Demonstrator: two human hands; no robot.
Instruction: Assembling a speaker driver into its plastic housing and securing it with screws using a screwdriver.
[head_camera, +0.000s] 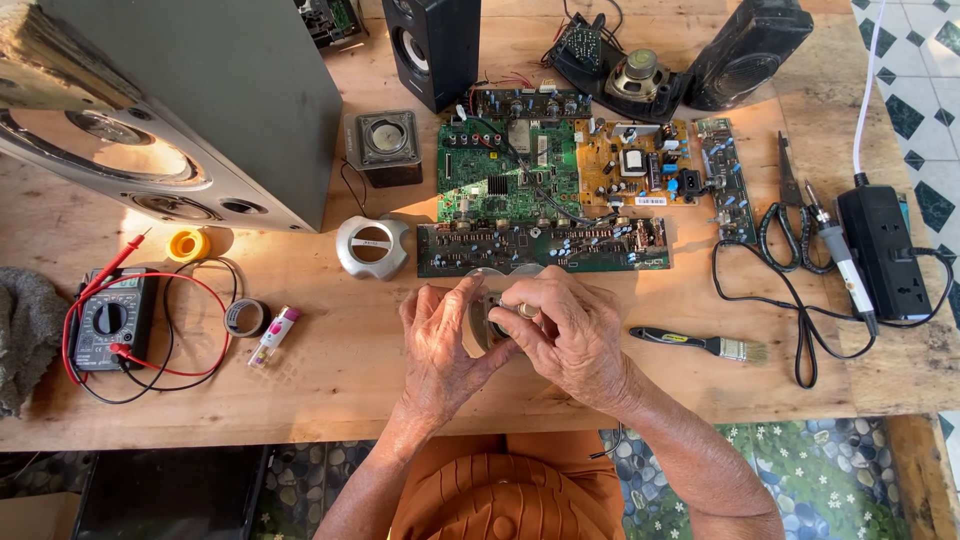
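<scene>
Silver round speaker part (487, 300) sat gripped between both hands, left hand (440, 335) steadying, right hand (565, 335) pinching its centre, six o'clock of the green circuit board (505, 175), a firm hold seemingly needed next

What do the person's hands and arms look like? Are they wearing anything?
Both arms are bare, with no sleeves or gloves. The left hand has nothing on it. The right hand wears a ring on one finger. Both look wrinkled and veined.

The small round speaker (487, 322) I hold sits low over the wooden table, silvery-rimmed, dark-centred, mostly hidden by my fingers.
</scene>
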